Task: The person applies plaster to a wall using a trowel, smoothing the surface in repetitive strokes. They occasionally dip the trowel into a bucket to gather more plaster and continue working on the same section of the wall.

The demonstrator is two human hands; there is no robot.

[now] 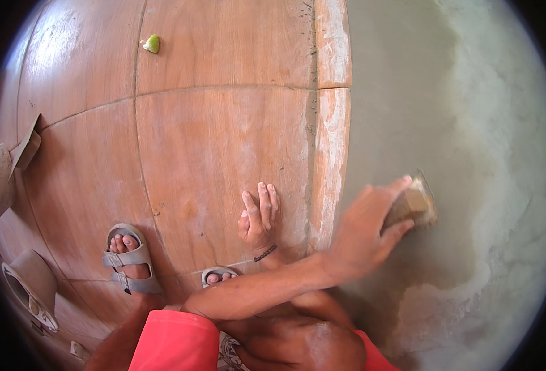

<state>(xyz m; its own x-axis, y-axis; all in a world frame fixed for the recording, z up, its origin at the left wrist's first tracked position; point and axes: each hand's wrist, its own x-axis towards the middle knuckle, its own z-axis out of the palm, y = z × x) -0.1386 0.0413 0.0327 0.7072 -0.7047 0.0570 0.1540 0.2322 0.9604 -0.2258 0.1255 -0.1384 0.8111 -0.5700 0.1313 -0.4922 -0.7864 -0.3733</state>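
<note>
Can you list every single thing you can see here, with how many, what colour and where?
Floor tiles: several, reddish-brown, left and middle.
Narrow edge tiles: two, reddish-brown smeared white, along the tiles' right edge.
Wet cement: one patch, grey, right of the edge tiles.
Dry rough surface: one area, whitish, far right.
Small scrap: one, pale green, on a tile at the top.
Block: one, tan, on the cement, in the right hand.
Tools or containers: about two, dusty brown, far left edge; too unclear to name.
Sandals: two, grey, on the feet; one half hidden.
Shorts: one, red, bottom.
Bracelet: one, dark, left wrist.
Left hand: one, flat on a tile.
Right hand: one, its grip shut on the block.
</note>
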